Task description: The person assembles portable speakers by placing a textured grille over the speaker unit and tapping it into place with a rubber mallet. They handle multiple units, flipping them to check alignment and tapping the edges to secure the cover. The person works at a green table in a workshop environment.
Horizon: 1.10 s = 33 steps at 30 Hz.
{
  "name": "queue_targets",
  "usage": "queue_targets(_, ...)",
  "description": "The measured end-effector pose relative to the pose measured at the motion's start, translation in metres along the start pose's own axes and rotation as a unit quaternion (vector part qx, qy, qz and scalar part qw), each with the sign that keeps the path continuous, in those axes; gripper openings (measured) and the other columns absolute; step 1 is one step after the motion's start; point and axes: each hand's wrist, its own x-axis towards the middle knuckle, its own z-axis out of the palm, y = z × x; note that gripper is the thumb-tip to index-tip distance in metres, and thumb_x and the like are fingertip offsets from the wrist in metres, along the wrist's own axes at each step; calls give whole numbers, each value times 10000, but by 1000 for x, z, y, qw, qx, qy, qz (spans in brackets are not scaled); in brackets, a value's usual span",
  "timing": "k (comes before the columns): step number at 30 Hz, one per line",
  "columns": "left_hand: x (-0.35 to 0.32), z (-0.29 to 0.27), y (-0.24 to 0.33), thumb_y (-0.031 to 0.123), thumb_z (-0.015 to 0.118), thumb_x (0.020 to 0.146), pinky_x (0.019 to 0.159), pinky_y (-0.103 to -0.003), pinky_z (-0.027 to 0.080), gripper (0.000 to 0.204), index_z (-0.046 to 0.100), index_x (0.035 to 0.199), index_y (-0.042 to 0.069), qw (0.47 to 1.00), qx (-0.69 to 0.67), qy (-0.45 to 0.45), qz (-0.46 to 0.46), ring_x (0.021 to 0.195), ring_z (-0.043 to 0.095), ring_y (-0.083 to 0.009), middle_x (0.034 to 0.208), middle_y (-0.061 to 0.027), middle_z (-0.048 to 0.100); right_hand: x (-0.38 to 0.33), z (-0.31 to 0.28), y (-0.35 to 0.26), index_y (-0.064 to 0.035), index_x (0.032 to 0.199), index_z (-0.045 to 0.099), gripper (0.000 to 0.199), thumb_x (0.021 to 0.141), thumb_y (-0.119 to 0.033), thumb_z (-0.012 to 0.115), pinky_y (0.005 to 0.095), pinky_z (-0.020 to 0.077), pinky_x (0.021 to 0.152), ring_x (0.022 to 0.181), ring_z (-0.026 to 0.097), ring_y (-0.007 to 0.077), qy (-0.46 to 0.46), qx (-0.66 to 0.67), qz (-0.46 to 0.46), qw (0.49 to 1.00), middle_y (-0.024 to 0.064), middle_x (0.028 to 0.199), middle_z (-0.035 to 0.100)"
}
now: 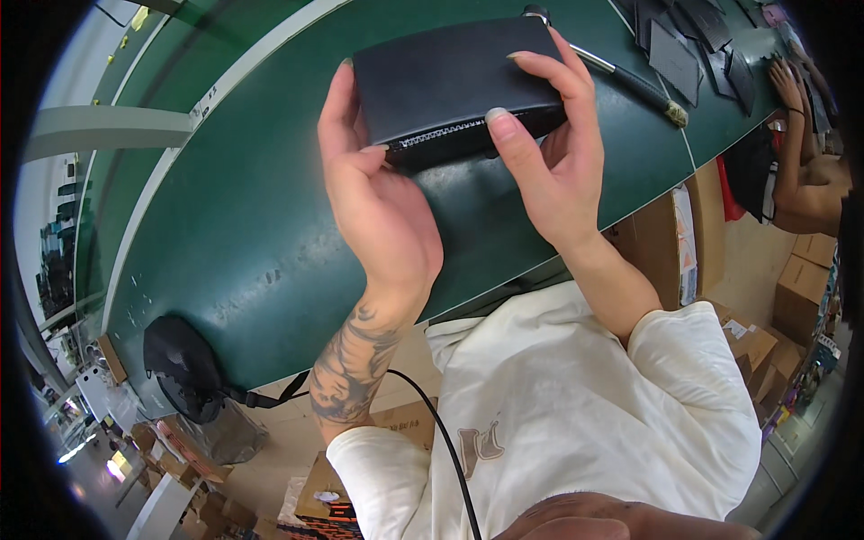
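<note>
A black zippered case (450, 76), smooth and boxy with rounded edges, is held up over the green table between my two hands. My left hand (378, 198) grips its left end, fingers up the side and thumb at the near lower corner. At the right end, my right hand (562, 148) wraps round it, with the thumb on the near edge beside the zipper (445, 133) and fingers over the top. The zipper teeth run along the side toward me. What lies inside the case is hidden.
Behind my right hand lies a brush with a black handle (634, 85). Flat black pieces (688, 45) are piled at the far right, near a co-worker's hands (787, 85). A black bag (180, 360) hangs at the table's left end. Cardboard boxes (801, 288) stand on the floor.
</note>
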Motion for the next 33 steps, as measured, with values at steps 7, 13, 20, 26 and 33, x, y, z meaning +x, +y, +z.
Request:
queue_targets(7, 3, 7, 4, 164, 336, 886, 1208, -447, 318, 666, 439, 1502, -67, 997, -64, 34, -27, 1410, 439, -303, 1553, -185, 442, 0, 2, -3, -64, 1327, 610, 466, 898, -159, 766, 416, 313, 1166, 1479, 320, 334, 4, -3, -6, 1000, 232, 1483, 450)
queue_targets(13, 5, 8, 4, 149, 352, 853, 1193, -454, 346, 685, 463, 1490, -76, 989, -127, 51, -48, 1372, 485, -311, 1491, -188, 516, -1, 3, -3, -45, 1331, 604, 465, 903, -146, 758, 417, 299, 1172, 1485, 301, 322, 5, -5, -23, 1000, 184, 1433, 515)
queue_targets(20, 6, 10, 11, 119, 371, 821, 1176, -449, 372, 684, 492, 1455, -110, 984, -144, 77, -71, 1325, 522, -313, 1431, -208, 563, -5, 3, 1, -68, 1346, 602, 481, 903, -160, 765, 412, 309, 1164, 1479, 299, 328, 8, 0, -31, 999, 243, 1495, 420)
queue_targets(26, 7, 5, 12, 96, 383, 805, 1163, -429, 383, 720, 417, 1490, -123, 990, -116, 42, -68, 1343, 499, -291, 1424, -232, 533, -6, 2, 1, -73, 1351, 598, 482, 903, -149, 759, 412, 315, 1159, 1481, 290, 327, 2, -8, -39, 999, 251, 1503, 394)
queue_targets(33, 9, 0, 14, 55, 384, 756, 1147, -425, 408, 758, 406, 1491, -128, 993, -90, 24, -69, 1331, 514, -300, 1393, -242, 542, -8, 3, 1, -76, 1348, 599, 484, 895, -136, 760, 407, 332, 1148, 1468, 308, 326, 10, 14, -38, 999, 238, 1499, 384)
